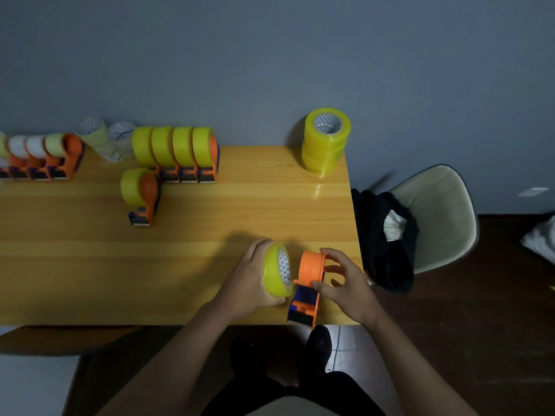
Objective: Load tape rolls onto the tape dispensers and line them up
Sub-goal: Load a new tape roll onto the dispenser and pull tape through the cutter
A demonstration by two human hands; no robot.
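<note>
Wooden table [75, 250] carries, at 11 o'clock, a row of four loaded dispensers [175, 154] with yellow rolls, one further loaded dispenser [141, 195] standing just in front of the row, and at 1 o'clock a stack of yellow tape rolls [326, 142]. At 5 o'clock, near the front edge, the left hand [249, 277] grips a yellow tape roll [277, 270], fingers curled round its rim. Just beside it, the right hand [345, 283] pinches the empty orange dispenser [309, 283], whose hub carries no roll.

Loaded dispensers [175, 154] back left; roll stack [326, 142] back right
</note>
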